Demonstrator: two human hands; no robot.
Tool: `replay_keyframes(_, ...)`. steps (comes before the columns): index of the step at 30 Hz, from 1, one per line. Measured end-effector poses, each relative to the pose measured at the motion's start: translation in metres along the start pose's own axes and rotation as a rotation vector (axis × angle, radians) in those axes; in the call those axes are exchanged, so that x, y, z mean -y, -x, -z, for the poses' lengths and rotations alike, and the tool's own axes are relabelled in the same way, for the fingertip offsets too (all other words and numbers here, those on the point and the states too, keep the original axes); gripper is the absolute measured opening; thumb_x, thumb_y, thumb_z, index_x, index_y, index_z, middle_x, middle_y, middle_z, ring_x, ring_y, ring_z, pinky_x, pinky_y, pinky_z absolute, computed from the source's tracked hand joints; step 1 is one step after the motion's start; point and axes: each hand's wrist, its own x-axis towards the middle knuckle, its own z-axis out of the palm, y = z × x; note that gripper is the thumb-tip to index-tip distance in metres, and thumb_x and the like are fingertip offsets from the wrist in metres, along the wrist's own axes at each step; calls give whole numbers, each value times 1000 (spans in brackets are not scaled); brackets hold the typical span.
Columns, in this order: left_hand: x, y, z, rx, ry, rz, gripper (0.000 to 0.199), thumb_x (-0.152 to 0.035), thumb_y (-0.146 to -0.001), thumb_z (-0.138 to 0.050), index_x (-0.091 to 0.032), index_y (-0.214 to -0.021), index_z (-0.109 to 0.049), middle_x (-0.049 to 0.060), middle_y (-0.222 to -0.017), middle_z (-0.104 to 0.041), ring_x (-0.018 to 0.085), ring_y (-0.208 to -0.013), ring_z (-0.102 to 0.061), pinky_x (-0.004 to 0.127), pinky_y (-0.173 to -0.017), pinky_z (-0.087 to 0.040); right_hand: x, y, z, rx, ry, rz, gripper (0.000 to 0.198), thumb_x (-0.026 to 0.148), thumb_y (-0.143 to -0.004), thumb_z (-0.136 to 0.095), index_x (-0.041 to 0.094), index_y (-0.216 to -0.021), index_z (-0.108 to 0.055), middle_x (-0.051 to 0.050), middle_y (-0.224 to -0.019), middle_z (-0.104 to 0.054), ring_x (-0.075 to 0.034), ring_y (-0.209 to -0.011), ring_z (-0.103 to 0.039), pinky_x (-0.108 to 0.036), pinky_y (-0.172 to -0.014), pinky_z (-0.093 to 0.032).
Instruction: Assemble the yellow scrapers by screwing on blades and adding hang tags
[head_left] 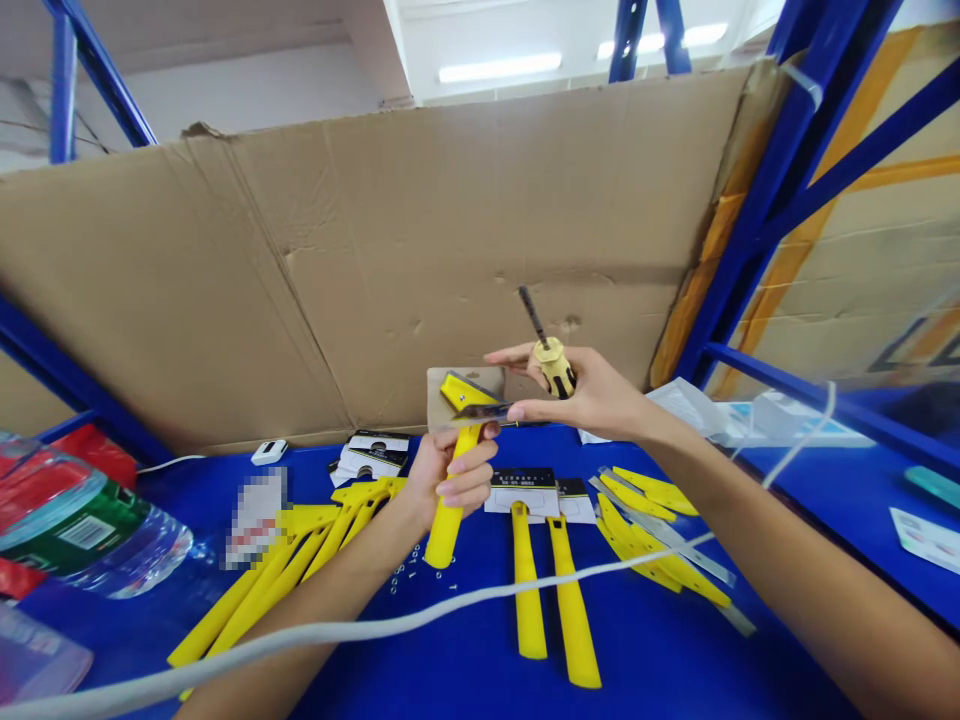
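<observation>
My left hand (pixel 450 478) grips the handle of a yellow scraper (pixel 454 470), held upright above the blue table (pixel 420 650). My right hand (pixel 581 392) holds a stubby yellow screwdriver (pixel 553 362) in the palm, its dark shaft pointing up and left. The right thumb and forefinger pinch a thin metal blade (pixel 484 410) at the scraper's head. A pile of yellow scraper handles (pixel 285 565) lies to the left. Two packaged scrapers (pixel 551 590) lie below my hands, and yellow plates with metal blades (pixel 660 540) lie to the right.
A cardboard sheet (pixel 360 260) stands behind the table between blue rack posts (pixel 780 200). A plastic water bottle (pixel 82 530) lies at the left. A white cable (pixel 337 630) crosses the foreground. Packaging cards (pixel 371 452) and a small white device (pixel 268 452) lie near the cardboard. Papers (pixel 750 415) lie right.
</observation>
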Motion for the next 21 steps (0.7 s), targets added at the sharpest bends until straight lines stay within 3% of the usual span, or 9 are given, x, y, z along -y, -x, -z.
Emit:
replay_keyframes(5,10,2,-2,100,-74,139,11,-29,-96,-62,-19,-94,-67,-10,-43,-32,8,-25,-10,20,-27,-18,-4,-2,-6,-82,-46,-52,41,59,-83,-91,21,-87,-75,-4,-91,-77,-18,-73,-59,-35,-65,-48)
replay_keyframes(9,11,-3,-7,67,-157,90,23,-34,-100,-58,-17,-95,-73,-5,-46,-41,11,-29,-29,22,-33,-29,-3,-3,-2,-138,-14,-89,46,58,-79,-94,21,-74,-67,-4,-86,-75,-16,-69,-54,-33,-63,-42)
replay_keyframes(13,18,-11,-8,-100,-351,-106,36,-48,-102,-63,-13,-101,-73,4,-64,-63,16,-47,-58,26,-47,-47,-5,-5,6,-247,41,-110,51,58,-78,-93,21,-68,-59,-6,-86,-75,-17,-70,-54,-35,-64,-42)
replay_keyframes(16,28,-15,-8,-240,-543,-354,42,-56,-100,-71,-17,-116,-67,10,-92,-75,21,-70,-71,32,-64,-58,-10,-7,10,-313,67,-132,49,54,-79,-92,22,-66,-57,-6,-84,-75,-19,-71,-57,-37,-65,-43)
replay_keyframes(19,36,-16,-9,-399,-743,-625,51,-41,-92,-87,-25,-133,-60,8,-115,-73,21,-93,-74,30,-80,-61,-9,-8,9,-379,102,-168,42,46,-79,-91,22,-67,-59,-8,-84,-76,-20,-72,-60,-39,-67,-45)
replay_keyframes(21,36,-15,-10,-462,-790,-720,65,-28,-86,-93,-29,-141,-58,7,-119,-72,20,-105,-73,27,-87,-58,-2,-7,5,-363,108,-177,34,43,-79,-90,21,-74,-66,-8,-85,-76,-21,-73,-63,-39,-68,-49)
